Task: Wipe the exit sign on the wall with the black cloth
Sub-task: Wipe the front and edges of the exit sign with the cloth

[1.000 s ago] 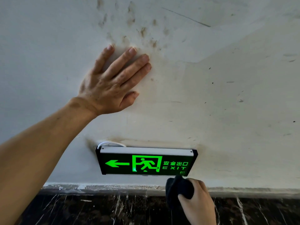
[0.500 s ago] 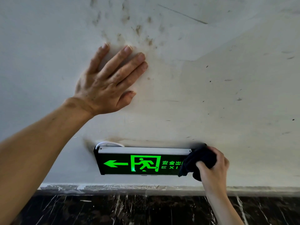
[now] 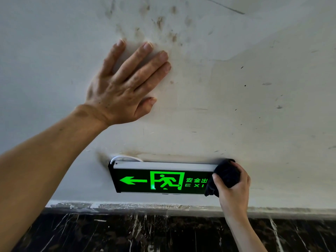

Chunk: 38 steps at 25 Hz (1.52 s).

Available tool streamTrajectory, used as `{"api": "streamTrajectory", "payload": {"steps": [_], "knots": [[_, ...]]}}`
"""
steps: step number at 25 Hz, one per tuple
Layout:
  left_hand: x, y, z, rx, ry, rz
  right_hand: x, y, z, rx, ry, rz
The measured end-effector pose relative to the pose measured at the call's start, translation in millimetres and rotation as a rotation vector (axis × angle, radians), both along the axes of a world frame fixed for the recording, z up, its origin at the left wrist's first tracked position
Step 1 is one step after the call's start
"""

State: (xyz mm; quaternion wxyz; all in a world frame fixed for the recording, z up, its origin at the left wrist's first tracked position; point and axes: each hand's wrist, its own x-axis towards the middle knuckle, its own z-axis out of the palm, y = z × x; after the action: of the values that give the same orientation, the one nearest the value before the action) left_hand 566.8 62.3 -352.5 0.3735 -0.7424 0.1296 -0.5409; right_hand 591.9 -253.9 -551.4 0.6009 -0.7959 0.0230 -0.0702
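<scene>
Two bare hands in view, both against white painted wall (image 3: 254, 106). Left hand (image 3: 120, 90) flat on wall above and left of sign, palm down, four fingers (image 3: 145, 64) extended and slightly fanned, index set apart from other three, thumb (image 3: 147, 103) tucked low toward palm side. Nothing held. Left forearm entering from lower left. Brown smudges (image 3: 163, 26) on wall just above left fingertips.

Lit green exit sign (image 3: 160, 177) mounted low on wall, just above dark marble skirting (image 3: 127, 233). Black face, silver top rail (image 3: 163, 165), green left-pointing arrow, running-figure pictogram, Chinese characters over "EXI" lettering, last letter covered. White cable (image 3: 125, 158) looping out behind top left corner. Dark stain on wall at left end of sign.

Right hand (image 3: 234, 186) at right end of sign, fingers curled tight around bunched black cloth (image 3: 225, 176), thumb pressing cloth from front, other fingers wrapped over from right side. Cloth pressed on right end of sign, covering top right corner and right edge of face, loose tail hanging to bottom right corner. Right forearm rising from lower right, crossing skirting.

Scattered dark specks and scuffs across right part of wall. Rough chipped paint line where wall meets skirting.
</scene>
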Motion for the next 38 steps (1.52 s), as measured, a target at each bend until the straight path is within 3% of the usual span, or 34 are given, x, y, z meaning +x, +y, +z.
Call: {"api": "streamTrajectory", "payload": {"steps": [6, 11, 15, 23, 30, 34, 36, 38], "knots": [[0, 0, 0, -0.005, -0.007, 0.012, 1, 2, -5, 0.092, 0.067, -0.077], [0, 0, 1, -0.015, 0.002, 0.004, 3, -3, -11, 0.302, 0.314, -0.075], [-1, 0, 1, -0.013, -0.002, 0.011, -5, -5, -27, 0.163, 0.380, -0.055], [-1, -1, 0, 0.004, -0.016, 0.032, 3, -4, -44, 0.153, 0.462, -0.024], [-1, -2, 1, 0.010, -0.020, 0.023, 6, -7, -46, 0.010, 0.481, -0.018], [-2, 0, 1, -0.007, -0.008, 0.032, -8, -19, -68, -0.156, 0.788, 0.122], [-1, -1, 0, -0.004, -0.005, 0.030, -15, -23, -84, 0.006, 0.922, 0.092], [1, -1, 0, -0.002, -0.001, 0.023, -18, -21, -95, 0.252, 0.897, 0.079]]}}
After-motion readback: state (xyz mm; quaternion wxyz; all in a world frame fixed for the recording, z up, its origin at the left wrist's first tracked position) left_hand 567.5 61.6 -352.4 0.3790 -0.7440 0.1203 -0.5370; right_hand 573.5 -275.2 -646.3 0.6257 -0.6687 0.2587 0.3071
